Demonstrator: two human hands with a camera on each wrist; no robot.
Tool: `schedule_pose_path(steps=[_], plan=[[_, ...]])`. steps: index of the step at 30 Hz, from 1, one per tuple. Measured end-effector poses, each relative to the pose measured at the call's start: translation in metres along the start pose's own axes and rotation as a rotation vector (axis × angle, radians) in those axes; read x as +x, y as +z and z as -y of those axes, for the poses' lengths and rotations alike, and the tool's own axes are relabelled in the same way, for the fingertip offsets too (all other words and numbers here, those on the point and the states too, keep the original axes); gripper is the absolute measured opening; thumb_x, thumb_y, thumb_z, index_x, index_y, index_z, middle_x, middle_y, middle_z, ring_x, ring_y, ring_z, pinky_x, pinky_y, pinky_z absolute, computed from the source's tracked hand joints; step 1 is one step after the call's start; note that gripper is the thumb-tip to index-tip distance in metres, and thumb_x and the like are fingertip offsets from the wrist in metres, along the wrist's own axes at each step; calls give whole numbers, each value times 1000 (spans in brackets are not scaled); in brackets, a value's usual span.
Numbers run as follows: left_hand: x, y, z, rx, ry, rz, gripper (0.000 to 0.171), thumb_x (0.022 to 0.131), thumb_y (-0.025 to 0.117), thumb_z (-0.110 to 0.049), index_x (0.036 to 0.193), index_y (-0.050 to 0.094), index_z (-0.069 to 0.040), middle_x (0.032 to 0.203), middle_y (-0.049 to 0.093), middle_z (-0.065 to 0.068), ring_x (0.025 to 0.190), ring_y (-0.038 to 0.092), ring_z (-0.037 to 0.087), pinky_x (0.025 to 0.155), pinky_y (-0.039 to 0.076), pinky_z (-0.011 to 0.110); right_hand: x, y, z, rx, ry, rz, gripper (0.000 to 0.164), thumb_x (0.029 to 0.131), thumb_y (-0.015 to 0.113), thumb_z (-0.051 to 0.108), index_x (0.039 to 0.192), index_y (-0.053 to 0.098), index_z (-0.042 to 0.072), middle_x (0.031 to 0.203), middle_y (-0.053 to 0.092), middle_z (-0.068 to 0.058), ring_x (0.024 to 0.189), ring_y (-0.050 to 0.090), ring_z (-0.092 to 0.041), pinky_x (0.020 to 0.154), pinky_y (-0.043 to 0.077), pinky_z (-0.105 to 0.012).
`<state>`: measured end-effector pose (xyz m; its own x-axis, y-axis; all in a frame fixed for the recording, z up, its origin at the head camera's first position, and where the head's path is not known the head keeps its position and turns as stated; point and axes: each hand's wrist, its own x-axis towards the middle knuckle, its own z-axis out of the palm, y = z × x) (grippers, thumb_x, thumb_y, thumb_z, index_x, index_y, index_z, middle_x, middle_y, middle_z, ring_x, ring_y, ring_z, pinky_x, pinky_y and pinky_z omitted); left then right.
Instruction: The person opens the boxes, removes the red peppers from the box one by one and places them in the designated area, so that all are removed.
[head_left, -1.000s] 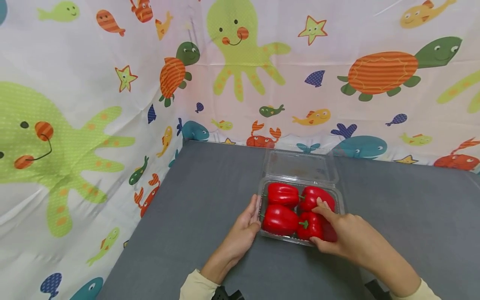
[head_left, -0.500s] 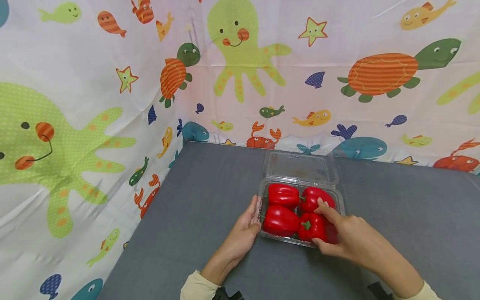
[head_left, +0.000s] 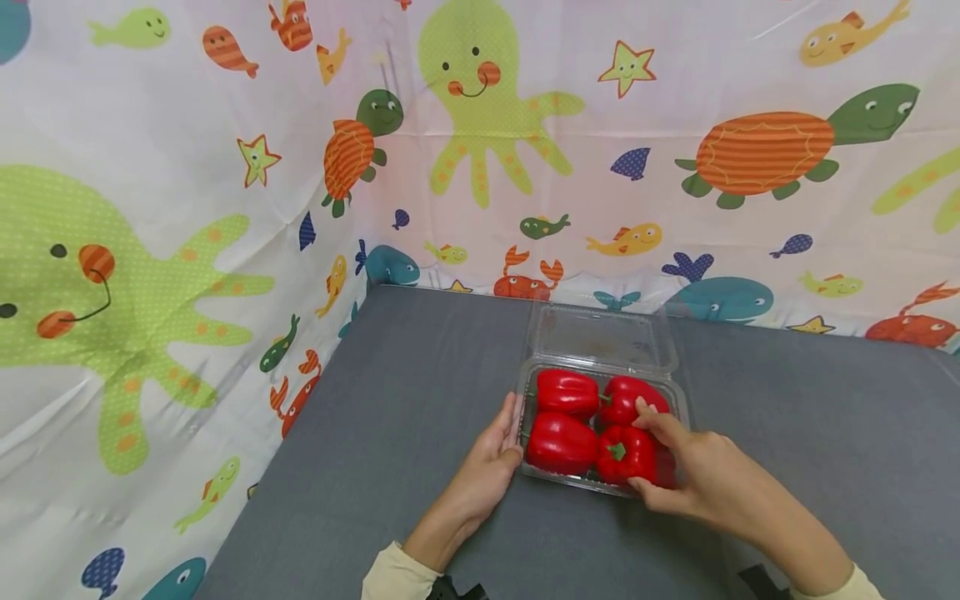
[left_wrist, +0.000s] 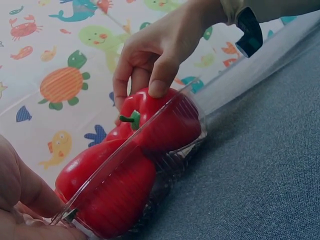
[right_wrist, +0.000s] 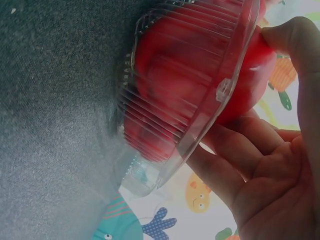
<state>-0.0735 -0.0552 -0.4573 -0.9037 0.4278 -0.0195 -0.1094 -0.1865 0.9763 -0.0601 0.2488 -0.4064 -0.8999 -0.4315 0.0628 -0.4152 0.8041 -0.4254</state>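
Note:
A clear plastic clamshell container (head_left: pixel 558 481) holds several red bell peppers. Its front right bell pepper (head_left: pixel 624 460) has its green stem facing left, and my right hand (head_left: pixel 712 479) grips it with the thumb in front and fingers behind. In the left wrist view this bell pepper (left_wrist: pixel 172 125) rises partly above the rim. My left hand (head_left: pixel 476 479) holds the container's left wall, fingers along the outside. Beside that hand lies the front left bell pepper (head_left: pixel 562 443). Two more, a back left bell pepper (head_left: pixel 567 393) and a back right bell pepper (head_left: pixel 628 398), sit behind.
The container's hinged lid (head_left: pixel 600 335) lies folded back toward the rear curtain. Grey cloth (head_left: pixel 375 417) covers the table. A curtain (head_left: pixel 480 167) printed with sea animals stands along the back and left sides.
The front right bell pepper has shifted slightly to the right, together with my right hand. My left hand stays on the container's left side.

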Motion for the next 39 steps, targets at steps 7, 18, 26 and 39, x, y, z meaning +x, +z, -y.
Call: schedule_pose_path(steps=[7, 18, 26, 39], plan=[[-1, 1, -1, 10, 12, 12, 78, 99, 30, 14, 168, -4, 0, 178, 2, 12, 163, -1, 26, 129, 5, 42, -1, -2, -4, 43, -32, -31, 85, 75, 95, 44, 141, 53, 10, 105, 79, 0, 71, 69, 1, 69, 65, -32], [-1, 2, -1, 8, 1, -4, 78, 98, 29, 15, 168, -2, -1, 178, 4, 10, 163, 1, 23, 130, 6, 40, -6, -5, -6, 159, 17, -73, 77, 76, 95, 40, 134, 56, 9, 133, 73, -10, 112, 75, -35, 73, 66, -40], [-1, 3, -2, 2, 4, -8, 78, 98, 29, 16, 168, -3, 0, 178, 3, 11, 163, -1, 25, 130, 5, 42, -9, -10, -6, 210, 33, -72, 76, 76, 95, 39, 136, 56, 11, 131, 73, -10, 114, 74, -38, 71, 66, -38], [0, 6, -3, 4, 11, -28, 77, 98, 27, 16, 167, -4, 2, 178, 1, 13, 163, -1, 25, 130, 5, 40, -20, -27, -1, 120, -6, -119, 76, 74, 98, 32, 139, 61, 22, 124, 75, -5, 104, 75, -30, 67, 66, -35]])
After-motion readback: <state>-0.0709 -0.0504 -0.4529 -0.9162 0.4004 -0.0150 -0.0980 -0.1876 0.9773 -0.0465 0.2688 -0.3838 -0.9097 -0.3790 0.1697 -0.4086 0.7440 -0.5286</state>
